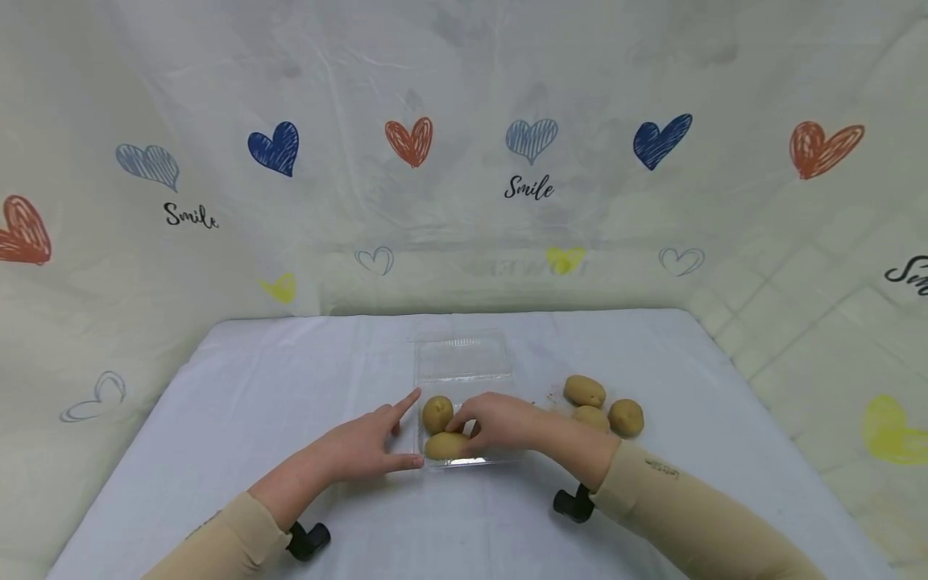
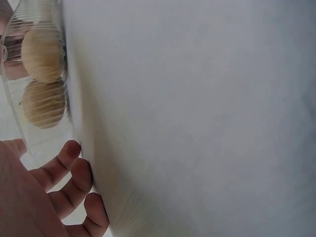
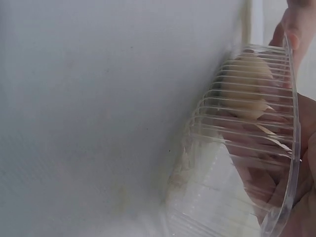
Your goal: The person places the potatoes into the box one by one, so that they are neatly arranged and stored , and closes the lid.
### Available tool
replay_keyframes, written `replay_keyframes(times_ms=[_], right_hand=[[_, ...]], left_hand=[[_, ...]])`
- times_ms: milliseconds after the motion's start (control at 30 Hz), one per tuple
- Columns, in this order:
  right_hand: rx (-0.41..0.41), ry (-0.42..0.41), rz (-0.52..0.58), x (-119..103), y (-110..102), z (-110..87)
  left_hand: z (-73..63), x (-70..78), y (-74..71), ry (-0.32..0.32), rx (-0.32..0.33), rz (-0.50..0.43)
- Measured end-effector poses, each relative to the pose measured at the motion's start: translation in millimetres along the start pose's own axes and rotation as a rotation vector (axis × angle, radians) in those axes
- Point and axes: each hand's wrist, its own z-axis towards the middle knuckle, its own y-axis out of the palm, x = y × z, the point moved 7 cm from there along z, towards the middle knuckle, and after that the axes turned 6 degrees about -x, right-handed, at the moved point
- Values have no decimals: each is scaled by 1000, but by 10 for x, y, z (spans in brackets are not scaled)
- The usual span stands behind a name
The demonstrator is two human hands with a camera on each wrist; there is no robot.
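Note:
A clear plastic clamshell box point(image 1: 465, 461) stands mid-table with its lid point(image 1: 464, 358) folded back. Two potatoes lie at its left side, a rounder one point(image 1: 438, 414) behind and a longer one point(image 1: 445, 445) in front. My right hand point(image 1: 500, 423) reaches into the box and grips the front potato between thumb and fingers; the ribbed wall point(image 3: 237, 111) stands before that hand in the right wrist view. My left hand point(image 1: 366, 451) is at the box's left edge, index finger and thumb stretched toward the rim. Its other fingers point(image 2: 69, 190) bend loosely, holding nothing.
Right of the box, partly behind my right forearm, sit three more potatoes: one at the back point(image 1: 584, 391), one at the right point(image 1: 627, 418) and one partly covered point(image 1: 591, 417). A white cloth point(image 1: 348, 362) covers the table, and a heart-patterned curtain point(image 1: 464, 217) hangs behind.

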Motion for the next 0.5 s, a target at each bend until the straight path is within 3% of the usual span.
replay_keyframes(times_ms=[500], right_hand=[[-36,-43,-21,-38,-55,-43]], left_hand=[[-4,4,-17,2,6,5]])
